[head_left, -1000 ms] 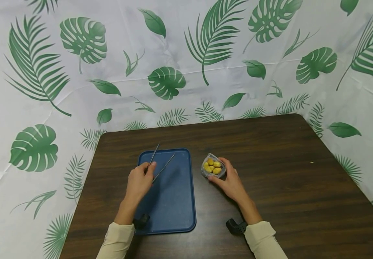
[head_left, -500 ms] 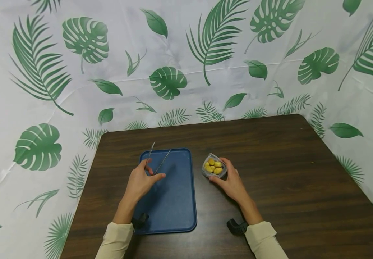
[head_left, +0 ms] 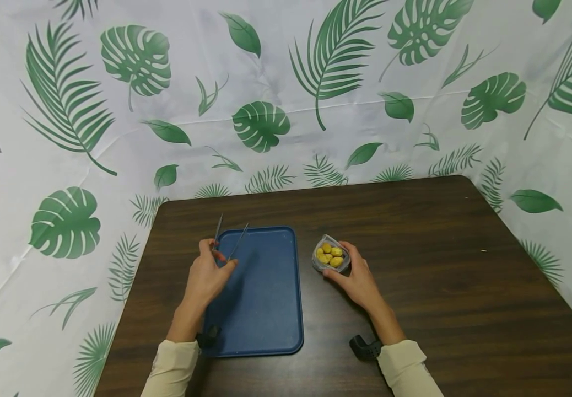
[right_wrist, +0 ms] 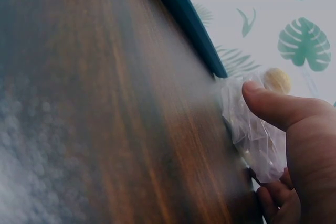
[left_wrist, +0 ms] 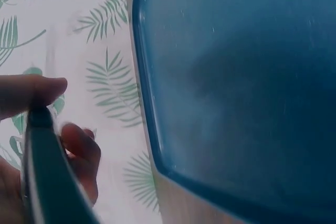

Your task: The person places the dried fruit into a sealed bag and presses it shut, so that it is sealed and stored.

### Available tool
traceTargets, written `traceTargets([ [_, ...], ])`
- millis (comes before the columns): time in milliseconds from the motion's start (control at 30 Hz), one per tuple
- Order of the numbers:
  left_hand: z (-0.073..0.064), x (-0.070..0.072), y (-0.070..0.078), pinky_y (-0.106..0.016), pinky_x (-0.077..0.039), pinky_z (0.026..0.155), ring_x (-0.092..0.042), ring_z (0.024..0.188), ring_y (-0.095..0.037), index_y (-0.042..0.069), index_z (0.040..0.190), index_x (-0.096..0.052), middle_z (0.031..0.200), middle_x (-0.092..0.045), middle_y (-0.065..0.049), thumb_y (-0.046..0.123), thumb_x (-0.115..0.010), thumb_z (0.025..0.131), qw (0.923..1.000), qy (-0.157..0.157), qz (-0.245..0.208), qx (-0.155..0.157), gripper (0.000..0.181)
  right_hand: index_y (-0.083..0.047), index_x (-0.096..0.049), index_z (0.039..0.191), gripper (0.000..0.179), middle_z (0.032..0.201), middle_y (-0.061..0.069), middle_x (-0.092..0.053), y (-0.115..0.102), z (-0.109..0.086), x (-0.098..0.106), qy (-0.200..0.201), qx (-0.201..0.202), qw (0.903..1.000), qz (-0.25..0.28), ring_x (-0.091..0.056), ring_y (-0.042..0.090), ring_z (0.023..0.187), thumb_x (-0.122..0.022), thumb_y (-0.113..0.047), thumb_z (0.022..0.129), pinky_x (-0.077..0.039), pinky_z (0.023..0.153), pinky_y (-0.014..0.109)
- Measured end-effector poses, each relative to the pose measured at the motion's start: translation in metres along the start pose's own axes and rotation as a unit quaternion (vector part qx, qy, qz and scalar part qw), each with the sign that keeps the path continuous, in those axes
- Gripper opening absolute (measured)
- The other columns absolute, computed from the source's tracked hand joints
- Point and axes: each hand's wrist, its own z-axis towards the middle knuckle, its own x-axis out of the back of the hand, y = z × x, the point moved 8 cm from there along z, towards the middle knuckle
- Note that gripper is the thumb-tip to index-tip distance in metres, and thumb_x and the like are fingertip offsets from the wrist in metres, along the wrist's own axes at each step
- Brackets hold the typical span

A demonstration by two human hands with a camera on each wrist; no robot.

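In the head view my left hand holds slim metal tongs above the left side of a blue tray. The two thin arms of the tongs spread apart and point away from me. Up close in the left wrist view, the thumb lies by one end of the tongs. To the right of the tray, my right hand grips an open clear plastic bag with thumb and fingers around its side. Several small yellow oval pieces fill the bag. Crinkled plastic shows beneath the right thumb.
Both stand on a dark wood-grain table, with a tiny pale scrap to the right. A white cloth backdrop with green leaves hangs behind the table and at its sides.
My left hand has shifted left with the tongs, whose tips swing from upper right toward the tray's far left corner. The thumb has moved outward. My right hand stays on the bag.
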Motion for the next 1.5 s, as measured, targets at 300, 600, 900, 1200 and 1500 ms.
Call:
traceTargets([
  [300, -0.001, 0.019, -0.017, -0.06, -0.052, 0.088, -0.066, 0.101, -0.043, -0.004, 0.133, -0.056, 0.114, -0.067, -0.019, 0.039, -0.074, 0.093, 0.9968, 0.05, 0.06, 0.016, 0.062, -0.022, -0.034, 0.157, 0.088, 0.151, 0.016, -0.052, 0.0, 0.001, -0.004, -0.006, -0.006, 0.9999, -0.006, -0.046, 0.044, 0.134, -0.081, -0.049, 0.087, -0.039, 0.106, 0.068],
  [600, 0.001, 0.035, -0.036, -0.063, -0.051, 0.081, -0.067, 0.097, -0.048, -0.004, 0.125, -0.062, 0.109, -0.066, -0.022, 0.04, -0.073, 0.093, 0.9905, 0.068, 0.109, 0.047, 0.056, -0.022, -0.034, 0.157, 0.087, 0.151, 0.017, -0.052, -0.002, 0.001, -0.005, -0.005, -0.002, 1.0, -0.007, -0.046, 0.045, 0.133, -0.081, -0.047, 0.087, -0.039, 0.104, 0.069],
  [900, 0.012, 0.041, -0.055, -0.065, -0.052, 0.078, -0.068, 0.096, -0.054, -0.006, 0.111, -0.067, 0.107, -0.071, -0.028, 0.041, -0.069, 0.092, 0.9841, 0.049, 0.151, 0.079, 0.05, -0.02, -0.033, 0.157, 0.089, 0.15, 0.019, -0.052, 0.001, 0.001, -0.005, -0.005, -0.008, 0.9999, -0.007, -0.045, 0.047, 0.136, -0.081, -0.047, 0.088, -0.038, 0.106, 0.07],
  [1200, 0.025, 0.035, -0.075, -0.061, -0.053, 0.071, -0.068, 0.085, -0.051, -0.011, 0.106, -0.07, 0.103, -0.071, -0.036, 0.049, -0.068, 0.092, 0.97, -0.017, 0.212, 0.117, 0.062, -0.022, -0.034, 0.156, 0.087, 0.148, 0.019, -0.053, 0.003, -0.001, -0.003, -0.002, -0.014, 0.9999, -0.006, -0.046, 0.045, 0.134, -0.081, -0.047, 0.087, -0.038, 0.105, 0.069],
  [1500, 0.035, 0.031, -0.091, -0.059, -0.055, 0.074, -0.068, 0.087, -0.05, -0.013, 0.109, -0.068, 0.105, -0.07, -0.037, 0.049, -0.07, 0.091, 0.9661, -0.048, 0.219, 0.127, 0.065, -0.02, -0.033, 0.156, 0.087, 0.147, 0.018, -0.053, 0.001, 0.001, -0.004, -0.004, -0.009, 0.9999, -0.008, -0.046, 0.044, 0.133, -0.081, -0.046, 0.088, -0.039, 0.103, 0.069],
])
